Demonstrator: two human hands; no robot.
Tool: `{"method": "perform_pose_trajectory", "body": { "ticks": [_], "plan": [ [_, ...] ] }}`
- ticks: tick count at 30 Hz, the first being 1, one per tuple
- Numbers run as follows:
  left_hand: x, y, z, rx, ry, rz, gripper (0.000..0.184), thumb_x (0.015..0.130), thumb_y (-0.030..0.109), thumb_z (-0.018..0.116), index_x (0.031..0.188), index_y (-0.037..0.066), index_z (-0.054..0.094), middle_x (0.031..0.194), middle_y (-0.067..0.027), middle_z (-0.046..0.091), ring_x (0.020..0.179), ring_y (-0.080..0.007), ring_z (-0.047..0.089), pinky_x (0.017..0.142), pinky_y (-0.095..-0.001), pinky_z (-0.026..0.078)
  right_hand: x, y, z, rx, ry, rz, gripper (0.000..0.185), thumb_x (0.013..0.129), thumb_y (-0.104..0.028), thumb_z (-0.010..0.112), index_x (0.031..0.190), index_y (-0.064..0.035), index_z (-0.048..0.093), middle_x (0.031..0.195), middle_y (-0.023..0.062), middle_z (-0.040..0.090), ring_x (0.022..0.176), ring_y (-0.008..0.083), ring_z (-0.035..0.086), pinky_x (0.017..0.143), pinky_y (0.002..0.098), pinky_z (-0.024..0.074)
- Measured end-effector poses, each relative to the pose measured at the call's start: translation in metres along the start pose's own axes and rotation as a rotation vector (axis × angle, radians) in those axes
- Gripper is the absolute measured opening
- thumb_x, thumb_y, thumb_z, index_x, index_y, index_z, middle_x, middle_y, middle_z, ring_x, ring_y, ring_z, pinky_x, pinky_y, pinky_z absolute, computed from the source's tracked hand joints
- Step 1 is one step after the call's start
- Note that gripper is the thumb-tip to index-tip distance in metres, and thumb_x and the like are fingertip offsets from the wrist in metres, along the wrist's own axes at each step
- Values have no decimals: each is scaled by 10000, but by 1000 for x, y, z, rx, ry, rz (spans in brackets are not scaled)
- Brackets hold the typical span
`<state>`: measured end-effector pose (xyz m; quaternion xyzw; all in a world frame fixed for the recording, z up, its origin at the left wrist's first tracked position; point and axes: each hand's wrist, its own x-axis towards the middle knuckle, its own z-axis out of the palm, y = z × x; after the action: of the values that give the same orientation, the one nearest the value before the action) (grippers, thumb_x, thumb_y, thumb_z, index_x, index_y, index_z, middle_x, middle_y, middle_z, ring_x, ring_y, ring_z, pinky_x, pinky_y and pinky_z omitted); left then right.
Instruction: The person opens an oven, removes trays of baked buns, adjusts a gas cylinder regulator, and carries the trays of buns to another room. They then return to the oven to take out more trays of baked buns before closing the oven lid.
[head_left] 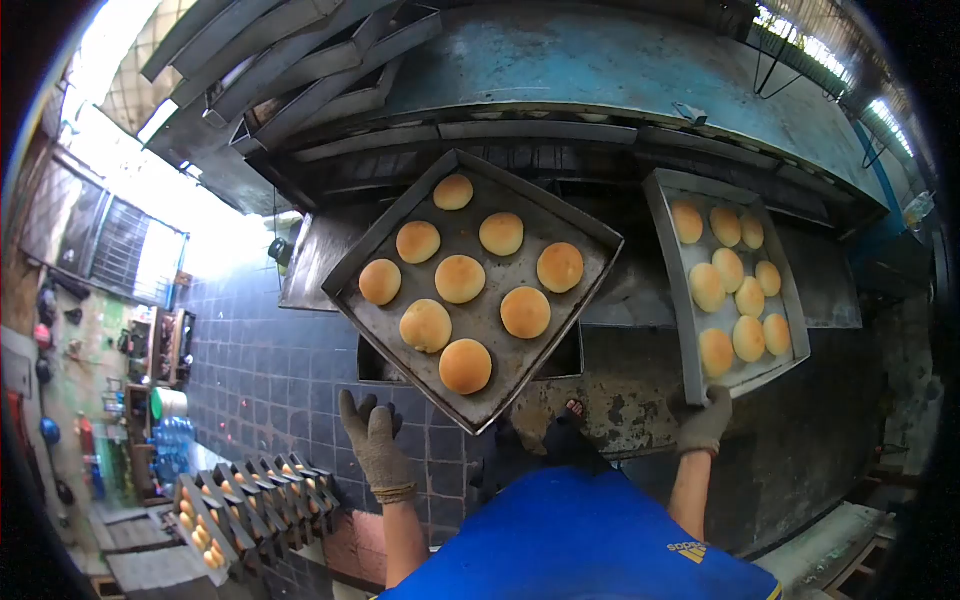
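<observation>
A square metal tray (520,345) of several golden buns lies turned cornerwise in the middle, on the ledge before the oven. Below its lower left edge my left hand (376,440), in a grey glove, is apart from it, fingers spread and holding nothing. To the right is a second tray (690,330) with several buns. My right hand (703,422), gloved too, grips this tray's near edge; part of its fingers is hidden by the rim.
A blue-topped oven (560,60) spans the back, with empty trays (300,80) stacked at its upper left. A rack of bun trays (255,505) stands at the lower left on the tiled floor (270,370). Blue bottles (173,450) are at the far left.
</observation>
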<state>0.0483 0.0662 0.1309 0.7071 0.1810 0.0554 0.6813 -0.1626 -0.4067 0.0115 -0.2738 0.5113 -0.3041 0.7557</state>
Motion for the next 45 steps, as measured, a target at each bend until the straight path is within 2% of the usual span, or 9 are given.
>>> {"method": "perform_pose_trajectory", "body": {
  "ticks": [3,8,13,17,19,26,36,41,45],
  "plan": [
    [13,21,7,-51,-90,51,846,1096,149,668,1835,74,265,1633,-210,538,1281,-261,655,1107,-430,578,-58,-10,-32,-12,-16,-53,370,986,-352,606,1227,-83,689,1164,130,703,1066,345,691,888,580,631],
    [28,74,46,-138,-529,199,984,1072,276,754,1835,7,193,1662,-238,516,1359,-286,644,1165,-451,547,-166,3,-89,-1386,-79,-726,460,898,-297,658,1281,-44,694,1180,148,717,1055,340,699,1005,470,604],
    [87,78,24,-325,-861,-10,1061,1041,530,790,1841,82,257,1664,-269,542,1430,-333,647,1162,-460,571,-255,39,-23,-369,-304,15,534,890,-213,683,1370,21,674,1206,144,742,1080,291,735,986,429,621],
    [122,117,-20,217,-1027,-72,1130,930,485,867,1828,74,319,1722,-207,556,1551,-266,593,1276,-404,489,-258,44,6,-327,-324,-3,601,884,-147,703,1442,73,658,1226,142,762,1100,252,765,970,396,636],
    [150,107,-64,6,-1048,-294,1144,878,305,861,1832,29,293,1786,-191,495,1626,-299,511,1347,-421,391,-236,35,19,-481,-340,-85,595,891,-131,697,1445,83,670,1211,125,769,1069,224,762,945,380,631],
    [159,100,-88,105,-898,-111,1120,836,118,675,1849,-7,214,1776,-170,475,1590,-242,501,1313,-347,390,-138,-9,146,-840,-653,-164,377,972,-278,756,1194,26,778,1010,41,738,910,163,674,837,325,548],
    [218,38,-57,-80,-866,-140,1086,858,45,648,1855,12,217,1764,-157,492,1575,-234,514,1301,-345,414,-38,16,210,-1012,-675,-70,494,977,-351,815,1293,22,738,1121,71,722,1012,180,653,900,329,529],
    [214,32,-61,31,-742,-109,900,1012,123,683,1824,4,314,1738,-189,524,1570,-242,517,1288,-352,427,6,31,164,-835,-746,-100,477,1182,-326,570,1491,25,667,1332,108,735,1215,201,696,1090,370,566],
    [221,-2,-91,131,-339,-39,699,1125,315,669,1745,54,480,1448,-119,732,1183,-196,738,1068,-365,591,14,40,146,-955,-745,-36,494,1232,-330,505,1568,9,633,1447,148,725,1305,256,712,1106,425,609]
  ]
}}
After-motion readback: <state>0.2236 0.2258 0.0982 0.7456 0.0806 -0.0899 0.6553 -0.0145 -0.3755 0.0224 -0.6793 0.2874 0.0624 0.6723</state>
